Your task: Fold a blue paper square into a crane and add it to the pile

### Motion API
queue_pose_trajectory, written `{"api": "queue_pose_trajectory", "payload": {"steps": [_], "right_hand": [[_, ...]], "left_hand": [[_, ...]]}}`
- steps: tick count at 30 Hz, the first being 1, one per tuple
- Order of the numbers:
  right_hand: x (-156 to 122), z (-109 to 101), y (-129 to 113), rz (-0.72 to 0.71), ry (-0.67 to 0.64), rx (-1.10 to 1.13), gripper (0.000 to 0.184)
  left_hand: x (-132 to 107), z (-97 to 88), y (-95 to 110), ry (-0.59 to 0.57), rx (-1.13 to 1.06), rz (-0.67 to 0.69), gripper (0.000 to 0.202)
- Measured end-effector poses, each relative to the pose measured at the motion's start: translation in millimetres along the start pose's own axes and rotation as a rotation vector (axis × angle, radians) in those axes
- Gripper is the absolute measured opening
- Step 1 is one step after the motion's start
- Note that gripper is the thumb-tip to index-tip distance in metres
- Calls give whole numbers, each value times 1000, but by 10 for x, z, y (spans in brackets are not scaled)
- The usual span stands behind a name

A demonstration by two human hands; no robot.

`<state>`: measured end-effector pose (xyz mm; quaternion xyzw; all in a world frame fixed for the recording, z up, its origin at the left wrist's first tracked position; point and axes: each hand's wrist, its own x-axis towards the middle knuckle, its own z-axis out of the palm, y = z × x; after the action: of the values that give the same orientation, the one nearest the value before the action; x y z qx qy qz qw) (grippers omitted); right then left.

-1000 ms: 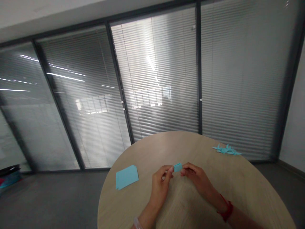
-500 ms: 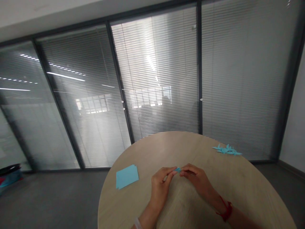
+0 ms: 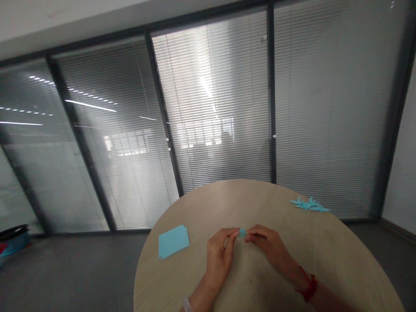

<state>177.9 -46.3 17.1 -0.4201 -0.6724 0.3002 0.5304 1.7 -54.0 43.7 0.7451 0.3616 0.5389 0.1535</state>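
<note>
A small folded piece of light-blue paper (image 3: 242,232) is pinched between my two hands, just above the table. My left hand (image 3: 221,249) grips its left end with thumb and fingertips. On the other end are the closed fingertips of my right hand (image 3: 267,242). Fingers cover much of the paper, so its exact folded shape is hidden. To the left lies a stack of light-blue paper sheets (image 3: 173,242). A pile of folded light-blue paper pieces (image 3: 310,204) sits near the table's far right edge.
The round wooden table (image 3: 234,195) has a curved edge on the left, far and right sides. Behind it stands a glass partition with blinds (image 3: 221,86). A dark-rimmed bin-like container (image 3: 14,236) is on the floor at far left.
The folded paper has turned slightly between my fingertips and shows a broader face. Both hands stay in nearly the same place; the sheets and the pile have not moved.
</note>
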Motion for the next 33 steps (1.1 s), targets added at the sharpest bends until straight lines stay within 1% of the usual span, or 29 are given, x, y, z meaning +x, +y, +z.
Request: {"api": "queue_pose_trajectory", "payload": {"steps": [3, 7, 10, 16, 23, 25, 29, 33], "right_hand": [[-5, 0, 29, 15, -4, -32, 18], [-13, 25, 83, 14, -33, -34, 18], [-16, 44, 87, 13, -66, -23, 18], [-16, 37, 20, -2, -94, -33, 24], [-12, 35, 20, 4, -118, -18, 24], [-12, 40, 25, 10, -113, -14, 23], [-9, 43, 29, 33, -97, -4, 22], [3, 19, 16, 55, -62, -3, 24]], "left_hand": [[31, 25, -4, -23, -38, -116, 23], [41, 45, -31, -99, -78, -168, 19], [21, 41, -38, -115, -87, -165, 20], [-6, 6, 27, -99, -101, -72, 25], [-9, 5, 36, -70, -29, -57, 25], [-4, 13, 19, -72, -47, -72, 24], [25, 30, -18, -82, -102, -151, 22], [51, 36, -53, -85, -105, -202, 24]]}}
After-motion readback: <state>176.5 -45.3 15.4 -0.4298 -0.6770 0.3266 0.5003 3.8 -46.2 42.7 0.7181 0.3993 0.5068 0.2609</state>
